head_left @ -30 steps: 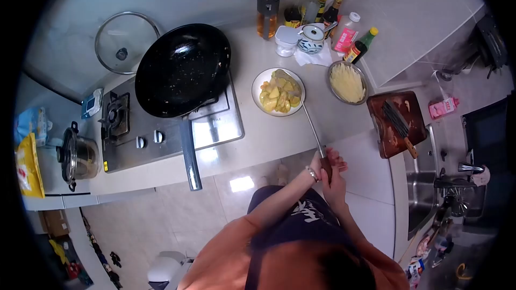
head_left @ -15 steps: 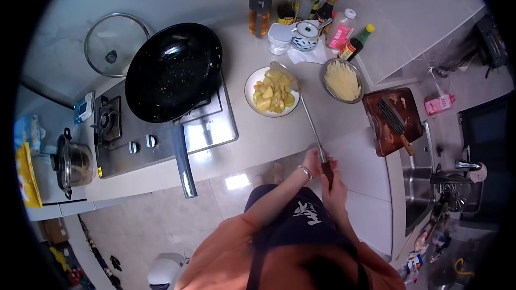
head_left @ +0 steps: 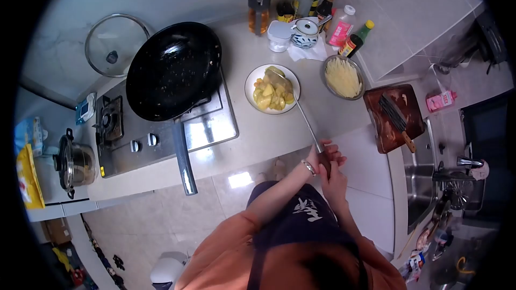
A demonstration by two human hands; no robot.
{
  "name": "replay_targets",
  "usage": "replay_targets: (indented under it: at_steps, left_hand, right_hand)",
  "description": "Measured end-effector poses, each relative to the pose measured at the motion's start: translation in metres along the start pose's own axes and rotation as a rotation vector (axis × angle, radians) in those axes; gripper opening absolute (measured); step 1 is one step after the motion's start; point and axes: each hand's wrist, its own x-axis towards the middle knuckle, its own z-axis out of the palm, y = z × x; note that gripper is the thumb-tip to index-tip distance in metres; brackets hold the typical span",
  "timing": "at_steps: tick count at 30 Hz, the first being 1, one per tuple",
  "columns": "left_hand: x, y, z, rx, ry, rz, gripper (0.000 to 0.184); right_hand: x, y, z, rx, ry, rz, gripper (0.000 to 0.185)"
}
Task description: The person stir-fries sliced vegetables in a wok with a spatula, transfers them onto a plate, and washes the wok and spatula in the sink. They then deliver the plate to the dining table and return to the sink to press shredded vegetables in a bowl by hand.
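The brown handle of a long metal spatula (head_left: 307,122) lies across my left hand (head_left: 314,157), which wears a bracelet and is loosely closed round it with its fingertips showing beyond. Lower down, my right hand (head_left: 335,180) is closed on the same handle. The spatula's blade rests on yellow potato-like pieces (head_left: 271,95) heaped on a round white plate (head_left: 251,87). Pale shredded strips (head_left: 344,78) fill a metal bowl right of the plate.
A black wok (head_left: 174,72) sits tilted on the stove (head_left: 215,129), its handle sticking out over the counter's front edge. Bottles and jars (head_left: 305,35) stand behind the plate. At the right are a cutting board (head_left: 376,129) with a cleaver (head_left: 395,115) and a sink (head_left: 419,182).
The spatula blade has shifted from the plate's upper right edge onto the food. Both hands have risen slightly in view, and the left fingers are more spread. The camera view has shifted a little.
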Motion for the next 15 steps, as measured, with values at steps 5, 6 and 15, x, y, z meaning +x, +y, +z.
replay_targets:
  at_steps: [5, 6, 15]
  left_hand:
    - [-0.011, 0.004, 0.009, 0.124, 0.430, 0.161, 0.035]
    - [-0.012, 0.003, 0.012, 0.115, 0.504, 0.206, 0.035]
    - [-0.051, -0.006, 0.004, 0.475, 0.538, 0.238, 0.029]
  right_hand:
    - [0.004, -0.015, -0.017, 0.138, -0.046, 0.052, 0.027]
    - [0.004, -0.016, -0.014, 0.139, -0.046, 0.051, 0.027]
    - [0.005, -0.014, -0.015, 0.244, 0.003, 0.074, 0.022]
